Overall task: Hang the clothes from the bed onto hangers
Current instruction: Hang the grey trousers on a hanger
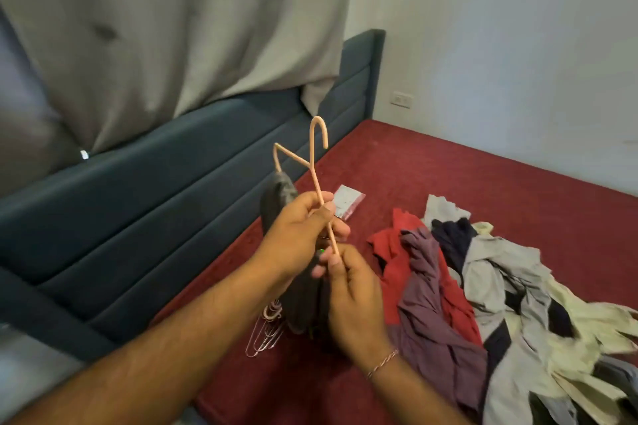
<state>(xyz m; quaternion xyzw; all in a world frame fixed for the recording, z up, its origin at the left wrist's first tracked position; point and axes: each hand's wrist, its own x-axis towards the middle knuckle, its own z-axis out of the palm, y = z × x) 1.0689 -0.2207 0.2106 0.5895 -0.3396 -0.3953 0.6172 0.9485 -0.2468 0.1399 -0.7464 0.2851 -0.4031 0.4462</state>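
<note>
I hold a thin pink hanger [312,162] up over the red bed [483,183], its hook pointing up. My left hand [297,235] grips the hanger near its neck, together with a dark grey garment [303,293] that hangs down from it. My right hand [352,290] pinches the lower end of the hanger's wire. A pile of clothes [483,304] in red, purple, grey, navy and cream lies on the bed to the right of my hands.
Several spare pink hangers [266,331] lie on the bed under my hands. A small clear packet [348,202] lies behind them. A dark blue padded headboard [172,217] runs along the left, with a grey curtain [172,28] above it. White wall at the right.
</note>
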